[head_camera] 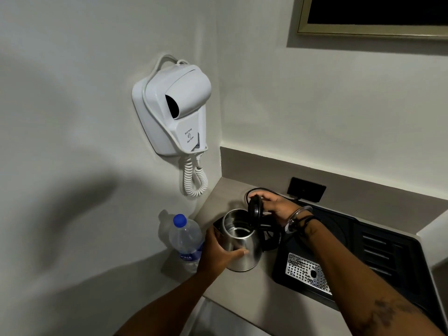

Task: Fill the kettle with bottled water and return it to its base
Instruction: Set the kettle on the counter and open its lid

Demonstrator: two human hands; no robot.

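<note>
A steel kettle (pixel 242 241) stands on the beige counter near the left wall, and its inside looks empty. Its black lid (pixel 255 207) is tipped up and open. My left hand (pixel 219 253) wraps around the kettle's body from the left. My right hand (pixel 275 205) holds the raised lid from behind. A clear water bottle (pixel 185 241) with a blue cap stands upright just left of the kettle, against the wall. The kettle's base is hidden.
A black tray (pixel 378 253) with a perforated metal drip plate (pixel 306 272) fills the counter's right side. A black cord (pixel 257 190) loops behind the kettle toward a wall socket (pixel 306 189). A white wall hair dryer (pixel 173 105) hangs above the bottle.
</note>
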